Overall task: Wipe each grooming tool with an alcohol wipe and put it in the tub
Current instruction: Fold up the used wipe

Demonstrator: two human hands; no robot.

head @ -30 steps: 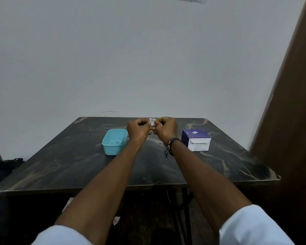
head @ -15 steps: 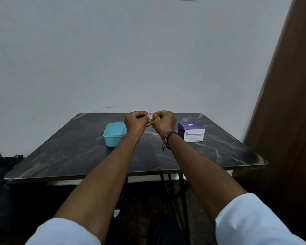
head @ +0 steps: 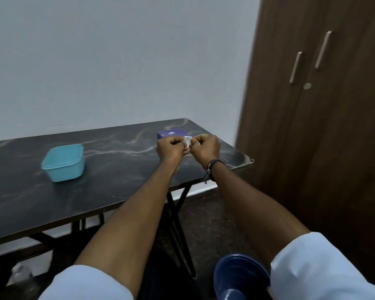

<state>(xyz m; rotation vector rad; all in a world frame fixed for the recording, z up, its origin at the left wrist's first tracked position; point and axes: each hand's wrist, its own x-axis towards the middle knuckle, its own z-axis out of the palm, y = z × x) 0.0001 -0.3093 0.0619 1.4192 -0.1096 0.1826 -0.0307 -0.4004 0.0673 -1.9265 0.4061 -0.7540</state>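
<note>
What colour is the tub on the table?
Light turquoise blue tub, plain, seen best in the head view.

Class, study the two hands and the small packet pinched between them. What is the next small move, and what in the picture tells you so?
Most likely, tear the sachet open. The left hand and right hand both pinch the small white wipe sachet by opposite edges above the table, and it looks unopened. The blue tub stands apart to the left; no grooming tool is in hand.

small white wipe sachet point(head: 188, 140) pinched between both hands, turquoise tub point(head: 63, 162) upright on table
</note>
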